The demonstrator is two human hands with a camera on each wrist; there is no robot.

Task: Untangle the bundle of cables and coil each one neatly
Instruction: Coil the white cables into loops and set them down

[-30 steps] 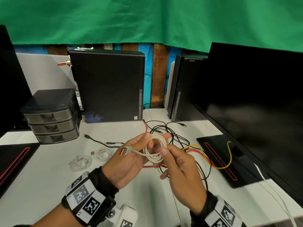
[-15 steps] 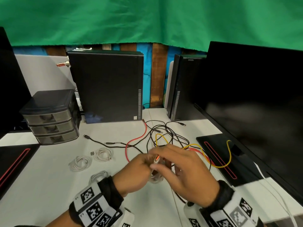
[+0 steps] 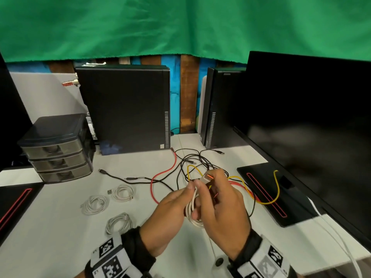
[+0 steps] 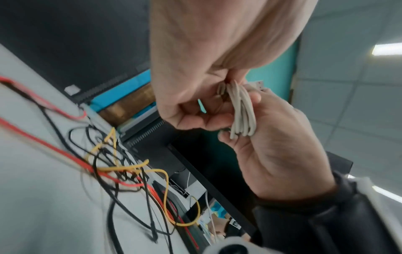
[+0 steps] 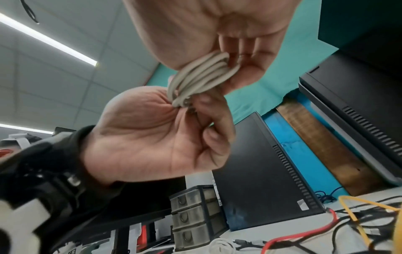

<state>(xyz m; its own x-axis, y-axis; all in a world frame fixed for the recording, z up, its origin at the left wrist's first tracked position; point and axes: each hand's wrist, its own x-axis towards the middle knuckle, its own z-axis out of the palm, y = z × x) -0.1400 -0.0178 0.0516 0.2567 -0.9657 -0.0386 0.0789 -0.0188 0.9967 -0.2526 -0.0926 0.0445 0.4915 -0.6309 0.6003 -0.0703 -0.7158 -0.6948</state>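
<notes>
A white cable coil (image 3: 193, 214) is held upright, edge-on, between both hands above the table. My left hand (image 3: 186, 194) pinches its left side (image 5: 200, 77). My right hand (image 3: 212, 187) grips the right side (image 4: 242, 111), and the coil's USB plug (image 3: 207, 178), with an orange tongue, stands at that hand's fingertips. Behind the hands a loose tangle of red, black and yellow cables (image 3: 197, 167) lies on the white table (image 3: 60, 227). Three coiled white cables (image 3: 122, 192) (image 3: 94, 204) (image 3: 118, 222) lie to the left.
A small drawer unit (image 3: 56, 149) stands at back left and two black PC towers (image 3: 128, 109) (image 3: 220, 109) at the back. A large monitor (image 3: 305, 127) with its base (image 3: 267, 199) fills the right. A white cord (image 3: 341, 243) runs off the right edge.
The coil was held flat and face-up with the plug at my left thumb. Both hands dropped and closed together, and the coil now stands edge-on with the plug up at my right fingertips.
</notes>
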